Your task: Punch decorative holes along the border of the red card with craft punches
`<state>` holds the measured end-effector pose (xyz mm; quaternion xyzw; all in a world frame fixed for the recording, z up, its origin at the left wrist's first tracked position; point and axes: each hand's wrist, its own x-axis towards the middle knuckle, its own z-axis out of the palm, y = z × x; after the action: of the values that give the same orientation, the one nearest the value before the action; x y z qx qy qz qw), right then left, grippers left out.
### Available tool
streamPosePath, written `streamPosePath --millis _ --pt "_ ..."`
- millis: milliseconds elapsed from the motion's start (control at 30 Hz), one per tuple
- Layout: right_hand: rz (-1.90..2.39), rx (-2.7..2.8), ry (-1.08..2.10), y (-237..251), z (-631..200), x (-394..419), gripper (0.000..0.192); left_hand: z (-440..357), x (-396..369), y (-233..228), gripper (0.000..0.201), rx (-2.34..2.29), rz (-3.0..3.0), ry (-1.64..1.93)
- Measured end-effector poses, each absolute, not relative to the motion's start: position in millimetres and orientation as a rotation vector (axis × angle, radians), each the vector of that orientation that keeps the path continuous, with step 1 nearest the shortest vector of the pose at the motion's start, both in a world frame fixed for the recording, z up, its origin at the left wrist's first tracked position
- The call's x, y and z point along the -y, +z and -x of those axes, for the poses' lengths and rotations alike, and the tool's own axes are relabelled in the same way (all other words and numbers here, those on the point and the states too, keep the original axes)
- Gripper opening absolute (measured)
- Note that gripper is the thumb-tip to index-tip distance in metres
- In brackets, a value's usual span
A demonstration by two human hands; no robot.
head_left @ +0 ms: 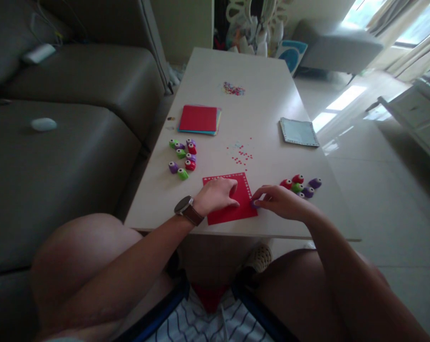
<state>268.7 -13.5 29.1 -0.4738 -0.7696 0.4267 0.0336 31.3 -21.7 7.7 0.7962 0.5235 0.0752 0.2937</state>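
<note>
A red square sheet of paper (pixel 241 192) lies near the table's front edge, with small holes punched along its far and right borders. My left hand (pixel 218 195), a watch on its wrist, rests on the sheet with thumb and fingers apart. At the sheet's right edge my right hand (pixel 276 202) grips a small purple craft punch (pixel 254 204), mostly covered by the fingers. Several red, green and purple punches (pixel 298 187) sit just right of that hand. Another group of punches (pixel 181 153) stands to the left. Red punched-out bits (pixel 242 156) are scattered beyond the sheet.
A stack of coloured paper (pixel 199 118) lies on the left of the white table (pixel 261 104). Toward the right edge is a pale blue sheet (pixel 299 132) with a punched border. A pile of confetti (pixel 234 89) lies farther back. A grey sofa (pixel 75 142) flanks the left side.
</note>
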Motion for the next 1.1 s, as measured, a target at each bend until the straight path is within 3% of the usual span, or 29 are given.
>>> streamPosePath --millis 300,600,1100 --pt "1.481 2.365 1.276 24 -265 12 0.016 -32 22 8 0.031 -1.378 -2.152 0.182" --pt "1.630 2.401 1.349 28 -255 -4 0.017 -49 26 9 0.071 -1.539 -2.134 0.113" --pt "1.611 2.510 1.316 20 -250 -19 0.029 -61 27 12 0.070 -1.621 -2.070 0.011"
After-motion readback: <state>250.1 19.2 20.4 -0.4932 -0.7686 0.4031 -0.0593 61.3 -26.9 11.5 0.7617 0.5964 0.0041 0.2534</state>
